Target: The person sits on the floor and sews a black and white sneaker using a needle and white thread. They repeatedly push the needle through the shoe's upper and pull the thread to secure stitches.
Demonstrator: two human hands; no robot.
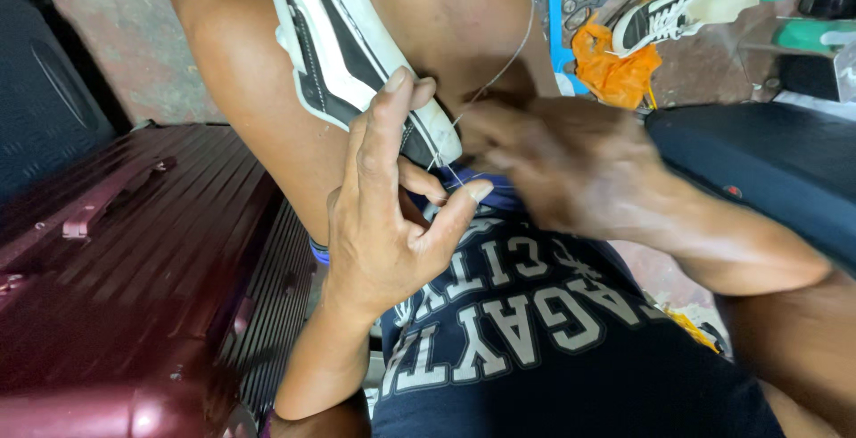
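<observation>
Black-and-white sneaker [343, 50], wedged between the knees, looks light but stiff-soled; left hand [388, 211] pinches its heel edge, blurred right hand [557, 166] closes on slippery thread [499, 73].

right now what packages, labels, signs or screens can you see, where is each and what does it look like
No screens or signs show.
Orange plastic bag: on the floor at upper right, crumpled, bright orange, beside a second black and white shoe.
Printed lettering on the dark blue shirt: bottom centre, large white block letters across the chest.
Small red mark on the dark case: at right, too small to make out.
</observation>
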